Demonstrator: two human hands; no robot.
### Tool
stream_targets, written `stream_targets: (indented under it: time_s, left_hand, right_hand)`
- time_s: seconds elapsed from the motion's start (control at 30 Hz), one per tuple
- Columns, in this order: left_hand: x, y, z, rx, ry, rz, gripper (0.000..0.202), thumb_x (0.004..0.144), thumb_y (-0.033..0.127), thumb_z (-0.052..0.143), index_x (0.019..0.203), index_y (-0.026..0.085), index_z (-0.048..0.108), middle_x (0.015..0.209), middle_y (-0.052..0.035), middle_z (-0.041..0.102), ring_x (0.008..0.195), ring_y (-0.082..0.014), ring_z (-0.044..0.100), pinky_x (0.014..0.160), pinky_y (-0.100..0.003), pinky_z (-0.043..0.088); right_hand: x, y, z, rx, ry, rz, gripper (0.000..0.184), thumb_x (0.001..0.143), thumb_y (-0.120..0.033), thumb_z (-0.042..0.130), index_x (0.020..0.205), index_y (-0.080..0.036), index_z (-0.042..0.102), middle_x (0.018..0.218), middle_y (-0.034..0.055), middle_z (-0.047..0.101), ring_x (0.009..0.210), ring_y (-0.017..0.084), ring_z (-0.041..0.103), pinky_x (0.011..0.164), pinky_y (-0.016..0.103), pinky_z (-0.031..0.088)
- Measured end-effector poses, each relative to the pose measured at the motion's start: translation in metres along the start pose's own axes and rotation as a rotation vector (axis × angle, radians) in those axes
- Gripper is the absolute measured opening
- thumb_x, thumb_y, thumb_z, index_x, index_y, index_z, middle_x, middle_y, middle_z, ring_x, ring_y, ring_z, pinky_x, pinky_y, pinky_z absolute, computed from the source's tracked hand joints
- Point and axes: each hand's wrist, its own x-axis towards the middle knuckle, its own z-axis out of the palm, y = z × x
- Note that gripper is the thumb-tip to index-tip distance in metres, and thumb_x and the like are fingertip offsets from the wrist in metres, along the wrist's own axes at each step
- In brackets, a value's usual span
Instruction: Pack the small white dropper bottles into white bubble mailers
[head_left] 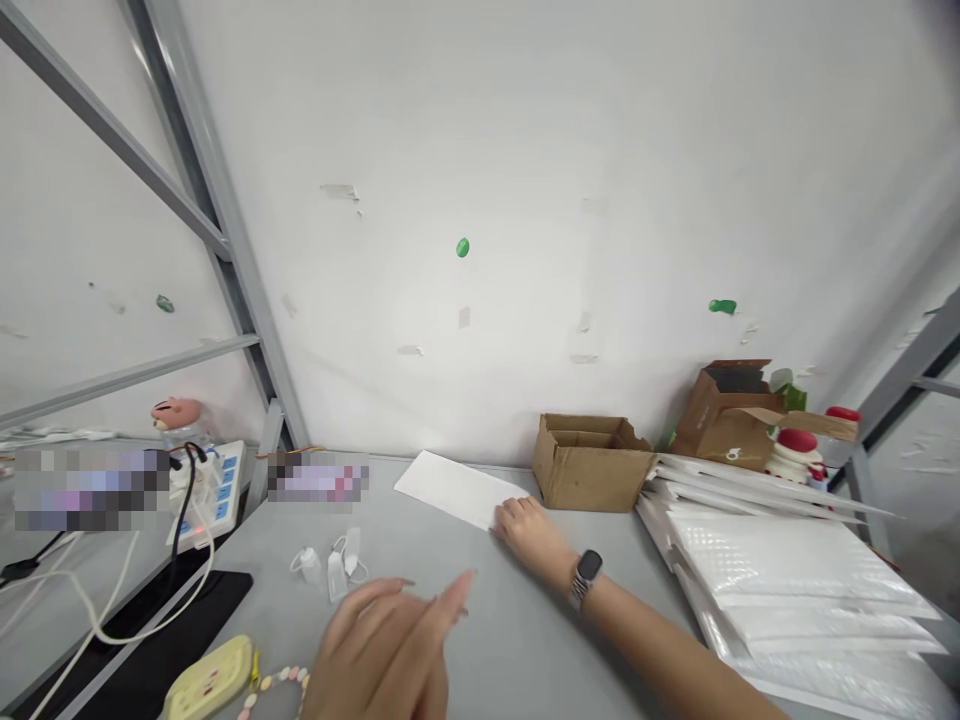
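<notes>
A long white sheet of paper (454, 488) lies slanted on the grey desk, near the wall. My right hand (529, 535), with a watch (587, 570) on its wrist, is at the sheet's right end, its fingers curled over the edge; the fingertips are partly hidden. My left hand (394, 645) hovers in the foreground, fingers stretched out and slightly blurred, holding nothing. Just beyond it lie small white bottles (310, 566) and a clear-white tube (337, 572) with loops.
An open cardboard box (596, 475) stands right of the sheet, beside a stack of white bubble mailers (795, 580). A brown paper bag (724, 420) is behind. To the left are a power strip (225, 490), cables, a yellow case (210, 680) and a bead strap (281, 678).
</notes>
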Motion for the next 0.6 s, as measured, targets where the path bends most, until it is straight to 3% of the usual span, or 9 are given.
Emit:
stream_targets:
  time_s: [0.1, 0.17, 0.23, 0.3, 0.37, 0.43, 0.6]
  left_hand:
    - [-0.003, -0.029, 0.03, -0.002, -0.334, -0.027, 0.035, 0.085, 0.024, 0.046, 0.119, 0.025, 0.052, 0.094, -0.0038, 0.07, 0.083, -0.0178, 0.064, 0.073, -0.032, 0.051]
    - [-0.011, -0.048, 0.056, -0.015, -0.58, -0.106, 0.042, 0.082, 0.032, 0.052, 0.123, 0.023, 0.05, 0.117, -0.0087, 0.062, 0.105, -0.0229, 0.058, 0.085, -0.038, 0.049]
    - [-0.016, -0.06, 0.081, -0.08, -0.798, -0.129, 0.066, 0.073, 0.045, 0.062, 0.131, 0.024, 0.04, 0.137, -0.0114, 0.044, 0.125, -0.0278, 0.04, 0.098, -0.045, 0.039]
    - [-0.016, -0.064, 0.102, -0.167, -0.991, -0.086, 0.095, 0.057, 0.058, 0.069, 0.137, 0.024, 0.03, 0.147, -0.0135, 0.024, 0.134, -0.0336, 0.018, 0.105, -0.055, 0.025]
    - [-0.01, -0.062, 0.117, -0.236, -1.103, -0.043, 0.108, 0.051, 0.065, 0.068, 0.14, 0.025, 0.022, 0.149, -0.0135, 0.012, 0.136, -0.0352, 0.005, 0.106, -0.06, 0.014]
    - [-0.004, -0.058, 0.126, -0.287, -1.164, -0.005, 0.109, 0.052, 0.068, 0.066, 0.14, 0.026, 0.018, 0.149, -0.0123, 0.009, 0.136, -0.0348, 0.001, 0.105, -0.061, 0.008]
    - [-0.009, -0.056, 0.139, -0.326, -1.244, 0.049, 0.098, 0.059, 0.07, 0.058, 0.139, 0.029, 0.021, 0.145, -0.0108, 0.027, 0.134, -0.0348, 0.014, 0.102, -0.067, 0.003]
  right_hand:
    - [-0.038, -0.019, -0.008, 0.036, 0.043, -0.032, 0.01, 0.086, -0.024, 0.052, 0.088, -0.016, 0.057, 0.084, 0.007, 0.062, 0.082, 0.021, 0.057, 0.074, 0.032, 0.041]
    - [-0.065, -0.032, -0.013, 0.092, 0.107, -0.03, 0.006, 0.083, -0.022, 0.056, 0.087, -0.016, 0.057, 0.083, 0.0057, 0.062, 0.081, 0.021, 0.057, 0.073, 0.032, 0.042]
    - [-0.089, -0.041, -0.018, 0.138, 0.139, -0.029, 0.005, 0.08, -0.02, 0.06, 0.084, -0.017, 0.058, 0.082, 0.0045, 0.062, 0.078, 0.021, 0.057, 0.071, 0.033, 0.043]
    - [-0.106, -0.044, -0.028, 0.197, 0.15, -0.047, 0.004, 0.078, -0.02, 0.061, 0.082, -0.019, 0.059, 0.08, 0.0027, 0.063, 0.075, 0.02, 0.057, 0.071, 0.033, 0.044]
    - [-0.117, -0.04, -0.042, 0.283, 0.146, -0.047, 0.007, 0.079, -0.02, 0.06, 0.086, -0.022, 0.06, 0.082, 0.0008, 0.065, 0.074, 0.018, 0.058, 0.072, 0.032, 0.046]
    - [-0.126, -0.031, -0.056, 0.366, 0.15, 0.0, 0.016, 0.082, -0.021, 0.057, 0.097, -0.025, 0.06, 0.086, 0.0001, 0.066, 0.077, 0.017, 0.059, 0.073, 0.03, 0.048]
    - [-0.151, 0.001, -0.068, 0.484, 0.28, 0.238, 0.022, 0.087, -0.027, 0.049, 0.107, -0.026, 0.06, 0.096, 0.0032, 0.068, 0.087, 0.018, 0.062, 0.075, 0.028, 0.052]
